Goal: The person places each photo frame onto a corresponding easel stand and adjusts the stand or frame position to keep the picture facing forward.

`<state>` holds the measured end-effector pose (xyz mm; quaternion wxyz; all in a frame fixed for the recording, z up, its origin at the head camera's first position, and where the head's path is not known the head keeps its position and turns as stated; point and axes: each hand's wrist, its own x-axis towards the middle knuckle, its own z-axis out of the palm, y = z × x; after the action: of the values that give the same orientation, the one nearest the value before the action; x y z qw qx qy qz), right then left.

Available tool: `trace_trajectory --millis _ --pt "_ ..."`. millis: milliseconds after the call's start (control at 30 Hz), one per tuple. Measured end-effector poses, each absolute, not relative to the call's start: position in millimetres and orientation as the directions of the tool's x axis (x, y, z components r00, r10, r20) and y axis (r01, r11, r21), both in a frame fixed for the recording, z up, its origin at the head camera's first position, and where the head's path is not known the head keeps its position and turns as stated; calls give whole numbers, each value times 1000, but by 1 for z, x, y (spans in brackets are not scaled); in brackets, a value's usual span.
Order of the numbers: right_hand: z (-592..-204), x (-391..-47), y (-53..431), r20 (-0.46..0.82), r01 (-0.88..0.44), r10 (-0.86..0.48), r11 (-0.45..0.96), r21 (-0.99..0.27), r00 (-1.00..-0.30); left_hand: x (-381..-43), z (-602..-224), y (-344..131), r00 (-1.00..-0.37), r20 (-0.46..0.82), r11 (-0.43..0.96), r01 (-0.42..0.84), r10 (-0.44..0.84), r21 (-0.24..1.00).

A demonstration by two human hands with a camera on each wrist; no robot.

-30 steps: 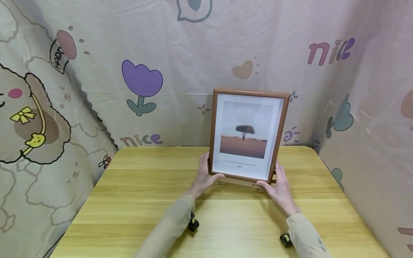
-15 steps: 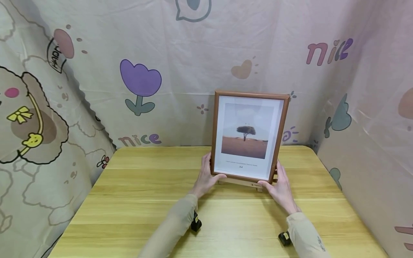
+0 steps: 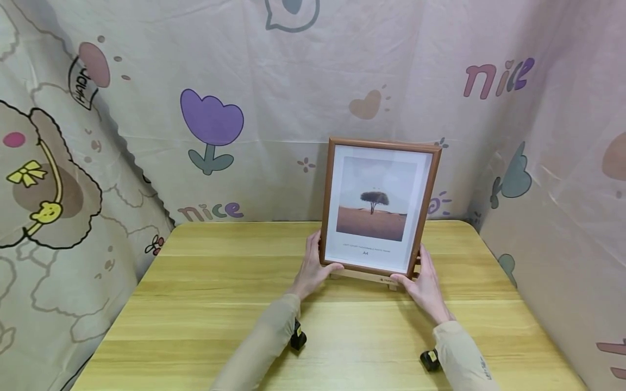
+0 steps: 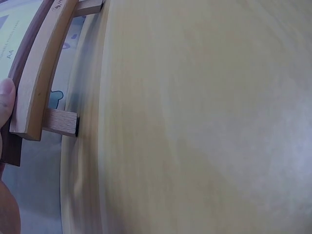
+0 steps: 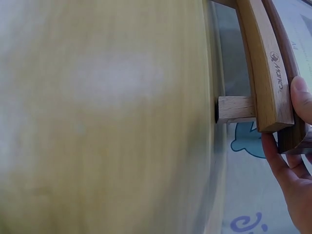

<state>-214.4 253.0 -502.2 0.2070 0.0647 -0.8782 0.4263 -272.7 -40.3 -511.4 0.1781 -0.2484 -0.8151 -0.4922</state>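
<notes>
A brown-rimmed picture frame with a lone-tree print leans back on a small wooden easel near the table's far side. My left hand holds its lower left corner, thumb across the front and fingers along the side edge. At the lower right corner my right hand grips it the same way. In the left wrist view, the easel's ledge runs beneath the frame's bottom rail, and a short foot meets the table. The right wrist view shows my thumb on the frame's front, fingers below and behind.
The wooden table extends to both sides and in front of the easel. A patterned cloth hangs right behind the table's far edge and along both sides. Black wrist cameras sit under the beige sleeves.
The picture frame has shifted slightly to the right and its top sits a little lower. Both hands have stayed at its lower corners, the left moving slightly right with it.
</notes>
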Motion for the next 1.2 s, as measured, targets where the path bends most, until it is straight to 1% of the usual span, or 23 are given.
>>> trace_trajectory --millis 200,433,533,633,700,833,967,1200 --pt "-502 -215 254 377 -267 71 588 -763 -923 -272 -511 -39 -829 513 416 557 224 719" --pt "-501 -217 254 342 -245 64 576 -780 -938 -273 -511 -40 -846 487 434 530 215 729" --pt "-499 -217 254 317 -224 63 579 -784 -946 -274 -512 -42 -875 429 437 484 225 758" --pt "-498 -217 256 285 -204 50 580 -789 -957 -273 -513 -46 -910 334 414 410 246 813" --pt "-497 -216 257 262 -193 39 576 -794 -964 -273 -513 -49 -922 281 386 369 267 845" --pt "-497 -214 259 205 -163 12 563 -810 -979 -272 -513 -54 -924 227 328 327 307 886" --pt "-497 -214 261 155 -122 9 568 -814 -988 -271 -511 -55 -926 203 313 304 318 900" --pt "-497 -213 261 149 -108 19 601 -792 -989 -271 -511 -55 -927 200 325 305 318 895"
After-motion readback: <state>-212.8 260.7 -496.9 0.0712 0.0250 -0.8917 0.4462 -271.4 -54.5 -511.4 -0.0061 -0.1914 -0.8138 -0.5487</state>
